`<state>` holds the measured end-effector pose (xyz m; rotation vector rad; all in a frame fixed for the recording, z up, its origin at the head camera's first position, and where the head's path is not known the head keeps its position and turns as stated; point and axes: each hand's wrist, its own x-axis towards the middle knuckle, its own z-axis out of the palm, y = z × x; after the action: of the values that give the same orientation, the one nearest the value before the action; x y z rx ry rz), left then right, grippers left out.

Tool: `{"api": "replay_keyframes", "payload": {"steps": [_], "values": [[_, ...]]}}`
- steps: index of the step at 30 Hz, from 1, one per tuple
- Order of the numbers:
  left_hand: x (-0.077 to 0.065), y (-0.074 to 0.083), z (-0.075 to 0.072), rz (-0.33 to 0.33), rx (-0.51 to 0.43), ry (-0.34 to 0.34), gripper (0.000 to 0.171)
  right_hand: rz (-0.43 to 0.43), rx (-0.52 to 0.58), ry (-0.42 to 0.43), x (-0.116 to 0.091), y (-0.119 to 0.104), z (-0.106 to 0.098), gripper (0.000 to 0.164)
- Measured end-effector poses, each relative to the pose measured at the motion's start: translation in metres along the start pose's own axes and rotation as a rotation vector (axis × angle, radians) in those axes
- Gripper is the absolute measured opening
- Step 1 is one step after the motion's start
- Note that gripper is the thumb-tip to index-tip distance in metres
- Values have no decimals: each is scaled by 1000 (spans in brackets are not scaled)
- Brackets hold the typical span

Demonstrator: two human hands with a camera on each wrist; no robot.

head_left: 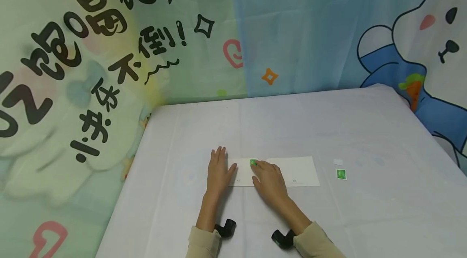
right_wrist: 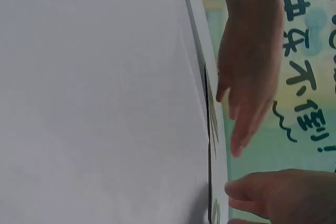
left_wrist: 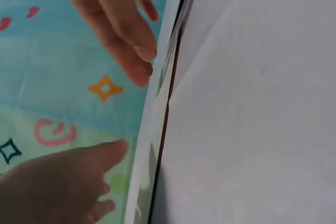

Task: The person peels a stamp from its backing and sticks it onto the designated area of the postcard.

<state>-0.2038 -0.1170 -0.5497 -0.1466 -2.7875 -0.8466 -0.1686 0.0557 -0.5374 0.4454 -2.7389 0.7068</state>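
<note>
A long white paper strip with small faint marks near its lower edge lies flat on the white-covered table. My left hand rests at the strip's left end, fingers extended forward and thumb reaching over the paper. Over its middle, my right hand touches a small green stamp-like sticker near the upper edge with its fingertips, partly covering it. In the left wrist view, the right hand has its fingers pointing down to the paper, and the left hand shows its thumb extended.
To the right of the strip lies a second green stamp-like sticker with a white border. Just above it is a small white scrap. Black wrist devices sit by both cuffs. A printed cartoon curtain hangs behind the table.
</note>
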Motion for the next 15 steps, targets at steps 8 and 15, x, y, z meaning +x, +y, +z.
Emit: {"api": "replay_keyframes", "payload": {"steps": [8,15], "values": [[-11,-17,6,-72,100,-146,79,12,-63,-140,-9,-9,4,48],[-12,-17,7,-48,194,-175,75,35,-67,-143,-12,-10,8,50]]}}
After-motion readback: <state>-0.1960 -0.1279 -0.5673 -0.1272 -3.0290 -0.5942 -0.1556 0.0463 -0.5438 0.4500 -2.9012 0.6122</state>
